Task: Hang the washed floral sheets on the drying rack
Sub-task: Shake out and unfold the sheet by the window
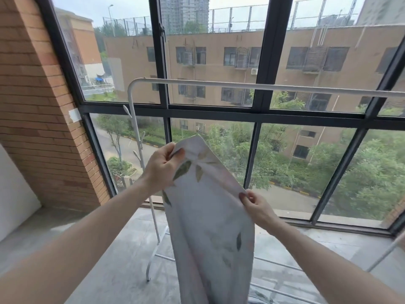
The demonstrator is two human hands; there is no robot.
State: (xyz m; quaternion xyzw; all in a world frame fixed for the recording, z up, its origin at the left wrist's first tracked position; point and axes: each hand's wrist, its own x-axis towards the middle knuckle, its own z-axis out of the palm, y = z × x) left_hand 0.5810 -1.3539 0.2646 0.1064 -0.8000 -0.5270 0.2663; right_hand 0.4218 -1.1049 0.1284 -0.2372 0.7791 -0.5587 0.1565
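Two hands pinch one floral sheet (208, 216) at centre frame: left hand (162, 170) at its top edge, right hand (255, 204) lower on its side. Below the bare drying rack (241, 85) rail, it hangs limp, probably damp-heavy; corners grip best.

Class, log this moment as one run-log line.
left hand: grips sheet top | right hand: pinches edge | rack: bare

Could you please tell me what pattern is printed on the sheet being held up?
Green leaves scattered on pale whitish fabric: the sheet, seen in the head view.
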